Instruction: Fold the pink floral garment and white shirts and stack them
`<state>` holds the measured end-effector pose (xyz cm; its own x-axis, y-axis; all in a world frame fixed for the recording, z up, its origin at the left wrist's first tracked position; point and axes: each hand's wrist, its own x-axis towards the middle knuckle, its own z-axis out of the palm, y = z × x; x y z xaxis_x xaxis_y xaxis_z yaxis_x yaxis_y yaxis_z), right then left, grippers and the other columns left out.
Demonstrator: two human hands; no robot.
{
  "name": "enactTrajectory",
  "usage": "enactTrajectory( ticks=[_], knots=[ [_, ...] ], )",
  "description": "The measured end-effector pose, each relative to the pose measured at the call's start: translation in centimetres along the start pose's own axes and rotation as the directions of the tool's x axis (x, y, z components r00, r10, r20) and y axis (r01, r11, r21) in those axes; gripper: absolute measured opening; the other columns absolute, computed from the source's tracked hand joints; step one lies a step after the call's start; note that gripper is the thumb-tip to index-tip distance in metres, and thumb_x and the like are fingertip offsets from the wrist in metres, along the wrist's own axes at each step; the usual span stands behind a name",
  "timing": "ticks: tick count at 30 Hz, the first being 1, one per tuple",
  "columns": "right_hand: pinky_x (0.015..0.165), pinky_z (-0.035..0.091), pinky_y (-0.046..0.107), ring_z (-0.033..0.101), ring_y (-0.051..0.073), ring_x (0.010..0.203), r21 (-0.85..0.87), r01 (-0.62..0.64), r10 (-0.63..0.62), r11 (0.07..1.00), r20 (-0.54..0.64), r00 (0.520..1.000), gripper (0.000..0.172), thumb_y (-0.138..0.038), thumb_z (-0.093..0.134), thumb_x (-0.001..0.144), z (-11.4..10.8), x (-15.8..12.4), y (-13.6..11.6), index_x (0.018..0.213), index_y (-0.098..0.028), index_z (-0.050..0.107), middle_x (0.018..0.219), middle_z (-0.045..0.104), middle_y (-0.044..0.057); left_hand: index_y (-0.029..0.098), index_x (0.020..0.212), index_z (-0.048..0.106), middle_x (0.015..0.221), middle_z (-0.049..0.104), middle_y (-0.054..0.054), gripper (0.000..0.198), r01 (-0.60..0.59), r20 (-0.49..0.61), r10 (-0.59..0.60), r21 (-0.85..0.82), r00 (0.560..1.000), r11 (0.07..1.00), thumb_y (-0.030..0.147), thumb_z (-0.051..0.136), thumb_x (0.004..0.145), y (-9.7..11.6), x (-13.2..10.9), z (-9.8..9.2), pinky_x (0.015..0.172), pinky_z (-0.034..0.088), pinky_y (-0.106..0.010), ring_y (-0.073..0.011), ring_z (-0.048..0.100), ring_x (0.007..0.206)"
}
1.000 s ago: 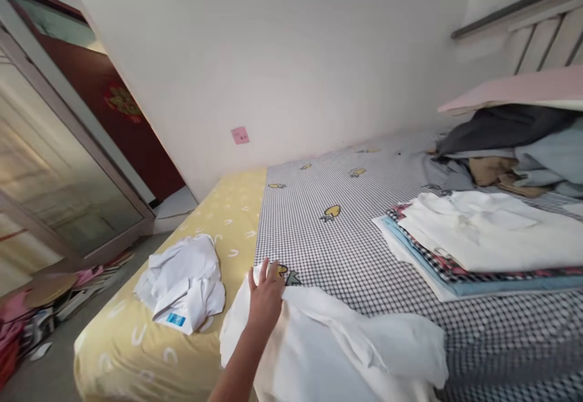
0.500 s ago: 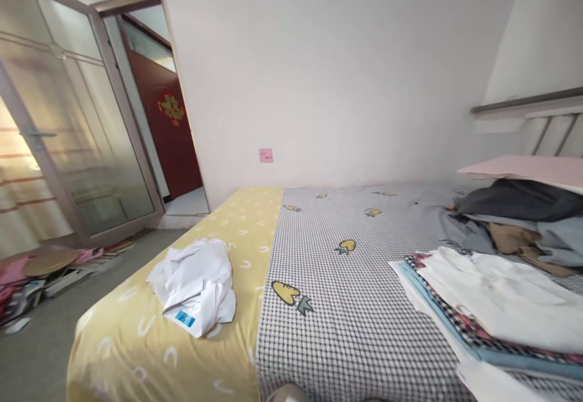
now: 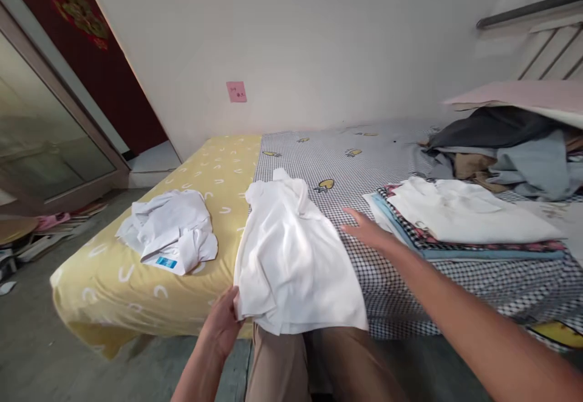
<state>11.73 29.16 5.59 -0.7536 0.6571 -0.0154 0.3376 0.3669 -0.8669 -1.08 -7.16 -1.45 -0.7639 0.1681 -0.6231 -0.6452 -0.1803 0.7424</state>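
A white shirt (image 3: 300, 262) lies spread on the bed's front edge, its collar pointing toward the wall and its hem hanging near my knees. My left hand (image 3: 226, 317) grips the shirt's lower left edge, fingers tucked partly behind the cloth. To the right of the shirt, my right hand (image 3: 363, 229) hovers over the checked sheet with fingers apart and nothing in them. A crumpled white garment (image 3: 170, 226) with a blue label rests on the yellow part of the bed, left of the shirt. Right of my right hand sits a stack of folded clothes (image 3: 473, 214), a white one on top.
The bed's sheet (image 3: 218, 165) is half yellow, half checked. Dark, grey and brown clothes (image 3: 514, 147) are heaped at the back right under a pink board (image 3: 523, 98). A glass-panelled door (image 3: 40, 129) stands at left, with books and other items (image 3: 50, 232) on the floor.
Both hands have come into view, along with the white shirt now spread in front of me. My left hand has hold of its edge. The view has tilted downward.
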Motion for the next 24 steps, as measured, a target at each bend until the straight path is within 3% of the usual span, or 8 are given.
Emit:
enactTrajectory(
  ticks=[2, 4, 7, 9, 12, 17, 21, 24],
  knots=[
    [0.118, 0.033, 0.058, 0.047, 0.037, 0.138, 0.011, 0.0, 0.0, 1.0, -0.014, 1.0, 0.059, -0.051, 0.07, 0.074, 2.2, -3.9, 4.2, 0.124, -0.021, 0.067, 0.145, 0.058, 0.016, 0.017, 0.078, 0.059, 0.065, 0.064, 0.001, 0.01, 0.071, -0.102, -0.074, -0.025, 0.992, 0.997, 0.012, 0.061, 0.086, -1.0, -0.3, -2.9, 0.056, 0.05, -0.023, -0.0109, 0.06, 0.053],
    [0.113, 0.041, 0.054, 0.059, 0.035, 0.124, 0.075, 0.044, -0.033, 0.996, -0.137, 0.99, 0.051, -0.06, 0.065, 0.075, 3.8, -7.9, 8.4, 0.11, -0.024, 0.071, 0.125, 0.069, 0.012, 0.018, 0.078, 0.058, 0.064, 0.06, 0.003, 0.011, 0.101, -0.172, -0.109, -0.053, 0.979, 0.993, 0.016, 0.063, 0.088, -1.5, -0.6, -5.2, 0.059, 0.049, -0.023, -0.0098, 0.058, 0.054],
    [0.103, 0.051, 0.047, 0.065, 0.031, 0.113, 0.288, -0.19, 0.245, 0.939, -0.17, 0.954, 0.051, -0.067, 0.064, 0.075, 5.3, -12.4, 12.9, 0.105, -0.026, 0.068, 0.113, 0.074, 0.009, 0.021, 0.09, 0.064, 0.082, 0.066, 0.002, 0.011, 0.09, -0.201, -0.103, -0.07, 0.974, 0.993, 0.03, 0.069, 0.088, -1.7, -0.7, -6.4, 0.064, 0.046, -0.025, -0.0112, 0.062, 0.068],
    [0.097, 0.055, 0.042, 0.067, 0.03, 0.111, 0.403, -0.312, 0.397, 0.86, -0.146, 0.906, 0.052, -0.065, 0.069, 0.073, 6.3, -13.8, 13.9, 0.107, -0.026, 0.064, 0.109, 0.075, 0.008, 0.024, 0.099, 0.066, 0.1, 0.07, 0.0, 0.02, 0.058, -0.184, -0.07, -0.07, 0.981, 0.996, 0.038, 0.073, 0.086, -1.8, -0.4, -5.8, 0.069, 0.044, -0.026, -0.0127, 0.064, 0.081],
    [0.09, 0.059, 0.04, 0.07, 0.03, 0.106, 0.487, -0.427, 0.495, 0.762, -0.011, 0.869, 0.056, -0.058, 0.078, 0.07, 7.5, -14.3, 12.6, 0.112, -0.025, 0.06, 0.109, 0.076, 0.008, 0.029, 0.108, 0.063, 0.114, 0.07, 0.001, 0.036, -0.002, -0.154, -0.011, -0.082, 0.988, 0.997, 0.04, 0.081, 0.079, -2.1, 0.1, -3.8, 0.074, 0.044, -0.026, -0.013, 0.064, 0.091],
    [0.086, 0.062, 0.04, 0.074, 0.033, 0.102, 0.495, -0.567, 0.507, 0.658, 0.266, 0.82, 0.068, -0.048, 0.085, 0.064, 7.6, -13.5, 8.6, 0.124, -0.022, 0.065, 0.114, 0.078, 0.012, 0.026, 0.111, 0.058, 0.094, 0.073, 0.001, 0.048, -0.061, -0.114, 0.043, -0.154, 0.993, 0.986, 0.033, 0.086, 0.072, -2.1, 0.7, -1.5, 0.064, 0.049, -0.024, -0.0118, 0.065, 0.07],
    [0.082, 0.064, 0.043, 0.076, 0.037, 0.095, 0.519, -0.721, 0.482, 0.458, 0.537, 0.693, 0.071, -0.044, 0.087, 0.065, 6.3, -13.5, 6.3, 0.126, -0.013, 0.068, 0.097, 0.08, 0.016, 0.016, 0.108, 0.063, 0.074, 0.074, -0.002, 0.035, -0.012, -0.05, 0.002, -0.189, 0.999, 0.982, 0.023, 0.079, 0.078, -0.9, -0.3, -1.2, 0.055, 0.053, -0.025, -0.0146, 0.066, 0.057],
    [0.079, 0.065, 0.044, 0.076, 0.038, 0.092, 0.629, -0.682, 0.381, 0.373, 0.567, 0.731, 0.072, -0.048, 0.085, 0.066, 4.1, -14.0, 5.4, 0.127, -0.013, 0.068, 0.091, 0.08, 0.016, 0.012, 0.111, 0.066, 0.06, 0.071, -0.002, 0.032, 0.04, 0.047, -0.033, -0.174, 0.998, 0.984, 0.03, 0.073, 0.085, 1.3, -2.7, -0.5, 0.051, 0.055, -0.027, -0.017, 0.065, 0.048]
  ],
)
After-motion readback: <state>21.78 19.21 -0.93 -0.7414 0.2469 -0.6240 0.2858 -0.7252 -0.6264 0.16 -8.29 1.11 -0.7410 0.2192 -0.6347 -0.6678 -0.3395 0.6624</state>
